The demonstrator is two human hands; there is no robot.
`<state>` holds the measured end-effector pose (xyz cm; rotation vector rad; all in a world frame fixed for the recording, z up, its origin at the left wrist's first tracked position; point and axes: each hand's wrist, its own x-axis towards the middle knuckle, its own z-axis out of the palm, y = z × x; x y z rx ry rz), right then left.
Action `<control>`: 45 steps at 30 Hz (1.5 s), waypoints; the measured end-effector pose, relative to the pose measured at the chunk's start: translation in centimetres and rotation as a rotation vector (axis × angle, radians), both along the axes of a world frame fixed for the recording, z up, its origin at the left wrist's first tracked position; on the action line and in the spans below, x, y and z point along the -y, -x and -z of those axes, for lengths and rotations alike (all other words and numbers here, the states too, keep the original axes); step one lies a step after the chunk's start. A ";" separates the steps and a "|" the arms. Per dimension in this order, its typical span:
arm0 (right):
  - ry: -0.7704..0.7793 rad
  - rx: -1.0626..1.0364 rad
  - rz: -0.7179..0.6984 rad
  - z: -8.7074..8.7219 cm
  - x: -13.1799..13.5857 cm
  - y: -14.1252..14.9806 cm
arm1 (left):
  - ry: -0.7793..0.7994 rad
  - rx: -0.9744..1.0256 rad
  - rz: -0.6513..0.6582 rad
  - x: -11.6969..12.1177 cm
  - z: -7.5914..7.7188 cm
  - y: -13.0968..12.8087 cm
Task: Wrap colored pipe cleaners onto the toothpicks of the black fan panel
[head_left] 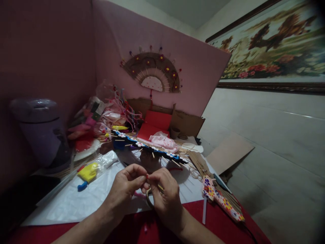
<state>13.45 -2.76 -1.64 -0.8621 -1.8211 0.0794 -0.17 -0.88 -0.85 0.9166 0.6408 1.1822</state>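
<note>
My left hand and my right hand meet at the fingertips over the front of the table. Thumbs and forefingers pinch a tiny red piece between them; its kind is too small to tell. A dark gold loop, like a scissor handle, shows at the right hand's fingers, partly hidden by them. Below the left fingers lies a fuzzy pink strip. Just beyond the hands stands a black fan-shaped piece, edge toward me, with white flowers, blue trim and thin sticks.
A flowered glue gun rests at the right on red cloth. Yellow clay in a clear bag lies left, near a purple bin. Craft materials pile up behind, beneath a decorated fan on a pink board.
</note>
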 end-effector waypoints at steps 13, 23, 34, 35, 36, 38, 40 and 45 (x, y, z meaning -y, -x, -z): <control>-0.024 -0.005 -0.007 0.4 -0.2 -0.2 | 0.018 -0.050 0.013 -0.4 0.2 0.2; -0.024 -0.003 0.010 0.6 -0.2 -0.2 | -0.057 -0.137 -0.044 -0.1 -0.2 0.1; 0.018 -0.067 0.063 0.0 0.1 0.1 | -0.006 0.020 -0.036 -0.2 0.2 -0.3; 0.016 -0.063 0.063 0.0 0.1 0.1 | -0.010 0.017 -0.040 -0.3 0.2 -0.3; 0.011 -0.059 0.064 0.1 0.1 0.1 | -0.016 0.014 -0.042 -0.3 0.2 -0.3; 0.006 -0.052 0.066 0.2 0.1 0.1 | -0.027 0.005 -0.046 -0.3 0.2 -0.3; 0.005 -0.044 0.063 0.2 0.1 0.1 | -0.034 -0.005 -0.050 -0.3 0.2 -0.3; 0.011 -0.033 0.033 0.3 0.1 0.1 | -0.042 -0.046 -0.042 -0.1 0.1 0.0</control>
